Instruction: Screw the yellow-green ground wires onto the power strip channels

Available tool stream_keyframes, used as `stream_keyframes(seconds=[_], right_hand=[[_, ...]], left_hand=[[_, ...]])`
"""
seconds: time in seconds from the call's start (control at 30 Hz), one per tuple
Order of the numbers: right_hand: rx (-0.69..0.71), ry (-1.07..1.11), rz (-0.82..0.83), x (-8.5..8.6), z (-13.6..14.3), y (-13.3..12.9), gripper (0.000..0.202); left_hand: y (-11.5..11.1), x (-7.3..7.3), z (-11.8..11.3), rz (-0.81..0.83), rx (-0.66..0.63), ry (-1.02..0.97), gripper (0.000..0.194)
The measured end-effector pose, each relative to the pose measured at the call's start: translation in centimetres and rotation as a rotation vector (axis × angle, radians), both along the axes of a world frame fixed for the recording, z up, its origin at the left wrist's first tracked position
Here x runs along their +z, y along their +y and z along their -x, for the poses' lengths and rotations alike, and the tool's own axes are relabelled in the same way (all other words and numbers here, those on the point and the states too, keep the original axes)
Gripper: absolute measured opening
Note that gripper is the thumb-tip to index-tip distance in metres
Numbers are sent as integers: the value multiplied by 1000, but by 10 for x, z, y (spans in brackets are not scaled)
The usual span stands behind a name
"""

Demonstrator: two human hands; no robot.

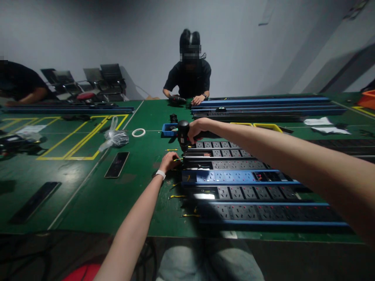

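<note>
Black drill (pixel 183 132) at ends of socket strips (pixel 222 177)

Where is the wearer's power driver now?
In the head view, the power driver is near the centre, in the right hand, just beyond the left hand.

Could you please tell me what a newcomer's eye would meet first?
Probably the black power drill in the right hand, pointing down at the left ends of the power strips. Nearby, the left hand holds a yellow-green wire. Across the green table, a co-worker in black bends over blue rails.
</note>
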State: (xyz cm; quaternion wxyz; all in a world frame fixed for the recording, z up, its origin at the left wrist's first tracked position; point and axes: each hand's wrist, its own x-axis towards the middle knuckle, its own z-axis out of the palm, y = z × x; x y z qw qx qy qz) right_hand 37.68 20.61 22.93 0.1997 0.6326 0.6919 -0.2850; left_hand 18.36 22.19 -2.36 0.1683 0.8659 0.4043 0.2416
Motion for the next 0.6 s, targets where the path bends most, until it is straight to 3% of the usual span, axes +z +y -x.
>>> stream_keyframes(seconds=[0.33,0.53,0.6], right_hand=[[-97,58,-47,6,-15,-19,17],[-248,75,-62,8,-8,-20,17],[-268,72,-48,8,-4,-19,28]], left_hand=[[-3,3,-1,26,25,-14,10],[-2,2,-1,28,23,-2,9],[-2,3,-1,27,21,-1,9]])
